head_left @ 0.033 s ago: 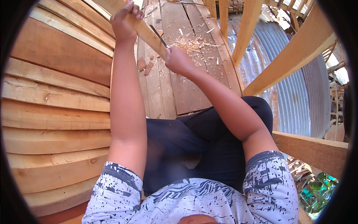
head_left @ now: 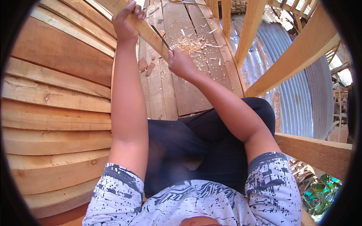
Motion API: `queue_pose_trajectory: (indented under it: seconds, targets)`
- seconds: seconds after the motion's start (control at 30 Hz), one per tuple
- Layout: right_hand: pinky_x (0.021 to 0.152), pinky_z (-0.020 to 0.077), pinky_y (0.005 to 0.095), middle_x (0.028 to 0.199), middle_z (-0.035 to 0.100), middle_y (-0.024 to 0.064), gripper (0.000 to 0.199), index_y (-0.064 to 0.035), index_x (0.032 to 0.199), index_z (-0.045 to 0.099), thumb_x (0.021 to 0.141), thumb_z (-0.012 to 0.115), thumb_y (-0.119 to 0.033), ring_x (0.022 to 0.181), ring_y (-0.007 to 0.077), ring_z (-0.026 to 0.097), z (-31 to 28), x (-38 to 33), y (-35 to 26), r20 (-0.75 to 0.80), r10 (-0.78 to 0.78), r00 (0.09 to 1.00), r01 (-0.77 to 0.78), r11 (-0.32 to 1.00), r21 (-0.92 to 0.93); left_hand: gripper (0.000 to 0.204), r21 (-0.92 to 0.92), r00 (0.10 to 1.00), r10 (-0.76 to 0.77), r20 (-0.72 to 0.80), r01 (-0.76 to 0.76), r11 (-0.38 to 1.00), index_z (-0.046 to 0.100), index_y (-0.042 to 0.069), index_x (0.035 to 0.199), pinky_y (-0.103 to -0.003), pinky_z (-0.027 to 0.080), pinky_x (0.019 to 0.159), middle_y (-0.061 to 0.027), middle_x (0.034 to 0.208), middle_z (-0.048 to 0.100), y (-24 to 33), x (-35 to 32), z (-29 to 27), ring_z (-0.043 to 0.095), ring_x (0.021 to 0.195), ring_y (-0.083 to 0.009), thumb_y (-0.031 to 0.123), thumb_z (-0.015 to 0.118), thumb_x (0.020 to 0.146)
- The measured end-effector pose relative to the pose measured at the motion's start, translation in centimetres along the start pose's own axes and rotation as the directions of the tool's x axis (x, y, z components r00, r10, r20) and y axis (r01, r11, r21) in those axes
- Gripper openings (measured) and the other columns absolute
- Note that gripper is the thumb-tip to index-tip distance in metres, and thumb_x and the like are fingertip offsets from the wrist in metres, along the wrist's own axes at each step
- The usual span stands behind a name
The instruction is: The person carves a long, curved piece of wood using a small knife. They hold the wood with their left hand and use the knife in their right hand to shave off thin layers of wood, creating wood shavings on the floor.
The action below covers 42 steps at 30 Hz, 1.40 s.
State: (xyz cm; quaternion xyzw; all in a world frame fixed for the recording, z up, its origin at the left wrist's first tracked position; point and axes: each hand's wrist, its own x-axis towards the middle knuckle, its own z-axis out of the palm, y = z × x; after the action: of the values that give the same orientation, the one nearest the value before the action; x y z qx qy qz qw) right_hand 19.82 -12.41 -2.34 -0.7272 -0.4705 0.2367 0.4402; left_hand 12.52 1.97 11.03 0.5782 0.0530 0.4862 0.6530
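Note:
A long, pale wooden strip (head_left: 151,37) slants from the top left down to the middle of the head view. My left hand (head_left: 125,26) is closed round its upper part, fingertips curling over the far edge. At the lower end my right hand (head_left: 181,63) is closed on a narrow dark-bladed tool (head_left: 160,35), its handle hidden in my fist. The blade points up and left, alongside the strip's right edge. My right thumb lies at the strip's end; whether it presses on the wood I cannot tell.
Wood shavings (head_left: 194,45) litter the plank floor (head_left: 196,94) beyond my crossed legs. Reddish-brown wood scraps (head_left: 147,67) lie near my left forearm. Stacked boards (head_left: 60,98) line the left side. Wooden posts (head_left: 294,52) and corrugated metal sheets (head_left: 294,98) are on the right.
My right hand has shifted very slightly to the right. The left hand and the wooden strip look unmoved.

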Motion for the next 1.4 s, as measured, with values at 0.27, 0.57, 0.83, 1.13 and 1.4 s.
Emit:
queue_pose_trajectory:
  seconds: [0.27,0.57,0.83,1.13,1.4]
  targets:
    - [0.074,0.0528,0.0512,0.082,0.067,0.0268,0.041,0.0058,0.09,0.065,0.101,0.044,-0.027,0.08,0.0436,0.067,0.1,0.4,0.6,-0.075,-0.069,0.995,0.062,0.994,-0.088,0.021,-0.012,1.0,0.0,0.008,0.0,1.0,0.055,0.001,0.094,-0.03,0.039,0.065,-0.0043,0.072,0.048,-0.3,0.2,-0.7,0.047,0.066,-0.0164,0.019,0.065,0.087]
    - [0.078,0.0522,0.0502,0.088,0.067,0.0288,0.042,0.0074,0.094,0.065,0.103,0.043,-0.028,0.085,0.0435,0.067,-0.3,1.1,0.2,0.065,-0.015,0.998,0.022,0.995,-0.099,0.02,0.012,0.999,0.025,-0.035,-0.025,1.0,0.055,0.001,0.095,-0.03,0.039,0.063,-0.0044,0.071,0.05,-0.5,0.3,-0.6,0.047,0.064,-0.0161,0.016,0.065,0.087]
    - [0.081,0.0519,0.0494,0.092,0.067,0.0292,0.04,0.0059,0.095,0.066,0.102,0.044,-0.026,0.089,0.043,0.067,-1.6,1.6,-0.3,0.123,0.028,0.992,0.0,0.976,-0.219,0.02,0.014,0.998,0.02,-0.055,-0.019,1.0,0.054,0.001,0.097,-0.03,0.039,0.063,-0.0043,0.07,0.051,-0.4,-0.2,-0.8,0.048,0.064,-0.0158,0.014,0.065,0.087]
    - [0.078,0.0519,0.0496,0.092,0.067,0.0297,0.042,0.006,0.094,0.066,0.102,0.043,-0.028,0.088,0.0419,0.067,0.2,1.5,1.2,0.105,0.051,0.993,-0.041,0.994,-0.099,0.014,0.005,0.998,0.029,-0.054,-0.029,1.0,0.057,0.004,0.086,-0.027,0.041,0.058,-0.0024,0.068,0.049,-1.9,0.4,-0.5,0.048,0.06,-0.0138,0.017,0.061,0.09]
    - [0.077,0.0526,0.0506,0.088,0.067,0.0308,0.042,0.0068,0.094,0.067,0.099,0.049,-0.031,0.084,0.0446,0.068,1.0,1.8,9.6,0.257,0.066,0.964,0.049,0.907,-0.419,0.018,-0.001,1.0,0.01,-0.024,-0.01,1.0,0.055,0.002,0.096,-0.03,0.04,0.061,-0.0047,0.07,0.051,-1.2,-0.1,1.1,0.048,0.062,-0.0162,0.013,0.065,0.086]
